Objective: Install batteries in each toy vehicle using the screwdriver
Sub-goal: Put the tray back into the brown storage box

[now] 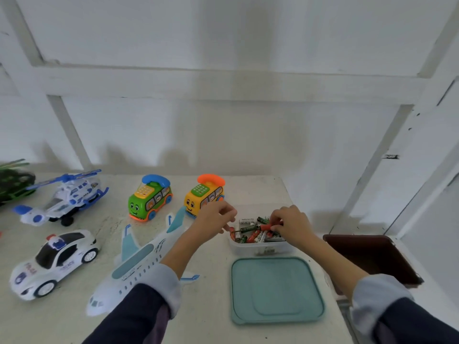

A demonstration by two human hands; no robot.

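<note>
— What stood on the worktop (213, 281), from the left side?

— At the far left was a white and blue helicopter (63, 194), and before it a white police car (53, 261) with black windows. Then came a green toy bus (149, 198) with a blue telephone handset on its roof, and a yellow toy bus (202, 194) with an orange handset. A long white airplane (135, 259) with pale blue wings lay in front of them, partly under the left forearm.

— And the hands?

— The left hand (214, 220) was over the left edge of a clear plastic box (260, 248), its fingers curled. Whether it pinched something, I could not tell. The right hand (289, 222) was over the same box and gripped the screwdriver (258, 227).

— How did that tool look?

— It was small, with an orange-red handle and a thin dark shaft pointing to the left. It was just above the batteries (250, 235), green and red ones, which filled the box.

— Anything more to the right?

— A teal lid (277, 290) lay flat just before the box, and a dark brown tray (372, 256) at the worktop's right edge.
</note>
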